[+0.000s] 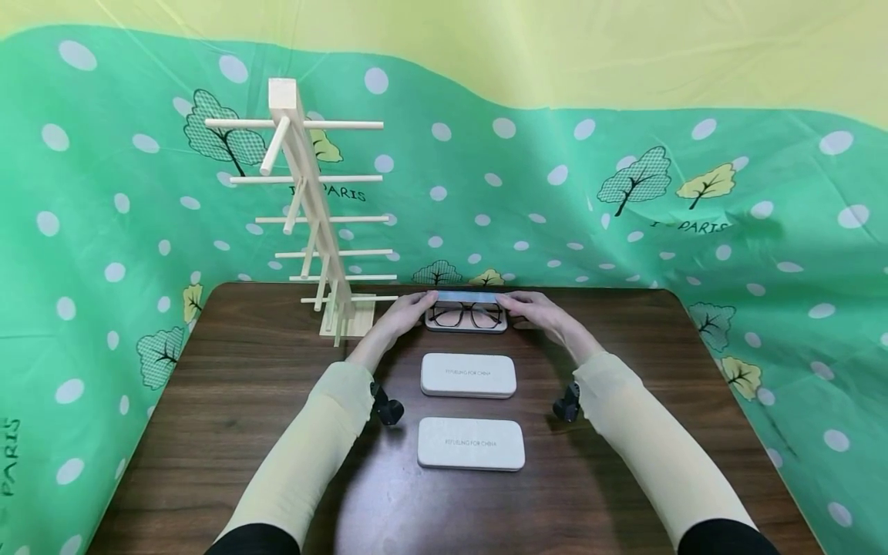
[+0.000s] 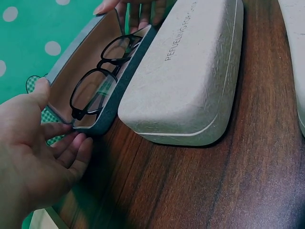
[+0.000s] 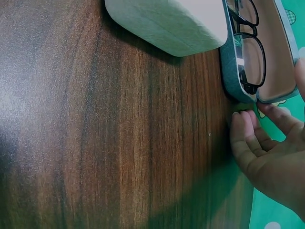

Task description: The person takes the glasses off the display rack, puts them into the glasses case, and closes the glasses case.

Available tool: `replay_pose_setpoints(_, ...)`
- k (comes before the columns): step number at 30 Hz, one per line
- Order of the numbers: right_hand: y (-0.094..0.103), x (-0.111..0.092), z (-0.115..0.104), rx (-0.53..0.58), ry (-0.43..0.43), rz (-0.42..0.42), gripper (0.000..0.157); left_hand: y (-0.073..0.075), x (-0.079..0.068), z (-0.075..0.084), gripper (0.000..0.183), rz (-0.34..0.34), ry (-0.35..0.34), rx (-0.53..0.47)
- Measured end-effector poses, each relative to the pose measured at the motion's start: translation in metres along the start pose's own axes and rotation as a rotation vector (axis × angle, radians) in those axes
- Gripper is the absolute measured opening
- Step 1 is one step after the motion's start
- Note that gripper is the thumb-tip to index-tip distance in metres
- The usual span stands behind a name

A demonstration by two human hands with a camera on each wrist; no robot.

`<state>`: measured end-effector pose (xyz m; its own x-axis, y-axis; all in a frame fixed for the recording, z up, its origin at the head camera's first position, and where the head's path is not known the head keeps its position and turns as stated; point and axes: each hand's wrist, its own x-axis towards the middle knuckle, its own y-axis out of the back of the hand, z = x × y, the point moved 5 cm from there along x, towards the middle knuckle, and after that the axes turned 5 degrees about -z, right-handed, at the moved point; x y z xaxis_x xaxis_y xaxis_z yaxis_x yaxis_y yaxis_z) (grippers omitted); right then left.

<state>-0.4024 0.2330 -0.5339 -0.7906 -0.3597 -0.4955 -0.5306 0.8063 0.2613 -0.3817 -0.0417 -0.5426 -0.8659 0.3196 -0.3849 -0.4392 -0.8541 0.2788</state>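
Observation:
An open eyeglasses case [image 2: 108, 117] lies at the far side of the table, its lid tipped up and a tan lining showing. Inside it rest black-framed eyeglasses [image 2: 110, 61]. My left hand [image 1: 405, 312] grips the case's left end, thumb on the lid's edge and fingers by the hinge corner. At the opposite end my right hand [image 1: 537, 312] holds the lid in the same way, its other fingers bent below. Two closed pale eyeglasses cases, a middle one [image 1: 468, 375] and a near one [image 1: 471, 444], lie in a column between my forearms.
Left of the open case stands a wooden rack [image 1: 315, 204] with several dowel pegs, its base [image 1: 361, 316] near my left hand. The brown wooden table [image 1: 208, 432] ends at a green dotted curtain [image 1: 486, 200] behind the case.

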Motion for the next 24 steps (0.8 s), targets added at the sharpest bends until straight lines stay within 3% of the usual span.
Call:
replay_pose_setpoints(11, 0.0014, 0.0019, 0.0054, -0.016, 0.016, 0.013, 0.079, -0.0006, 0.0024, -0.0027, 0.076, -0.011, -0.019, 0.012)
replay_pose_setpoints(24, -0.0013, -0.0015, 0.0041, -0.027, 0.061, 0.004, 0.076, 0.0002, 0.0057, -0.0065, 0.074, 0.004, -0.094, 0.081)
